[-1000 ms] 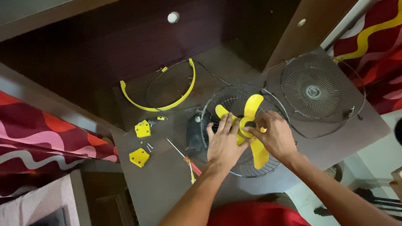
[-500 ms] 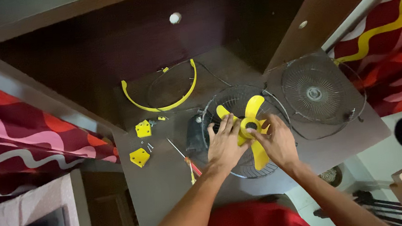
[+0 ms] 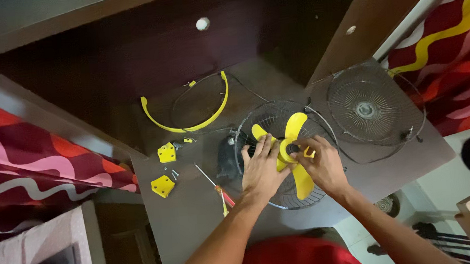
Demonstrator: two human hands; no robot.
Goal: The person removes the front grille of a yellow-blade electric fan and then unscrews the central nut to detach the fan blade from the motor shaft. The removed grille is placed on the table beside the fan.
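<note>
Yellow plastic three-bladed fan propeller [image 3: 291, 144] lies in the round black wire fan guard [image 3: 284, 200]. The left hand [image 3: 262, 168] presses spread fingers flat on a blade; the right hand [image 3: 321, 167] pinches the hub between its fingertips.

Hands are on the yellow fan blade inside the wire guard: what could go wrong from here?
The small yellow cap pinched in the right hand might slip into the round wire fan guard. The left hand, pressing the yellow plastic fan blade, may bend it. The tiny loose screws near the table edge could roll off.
</note>
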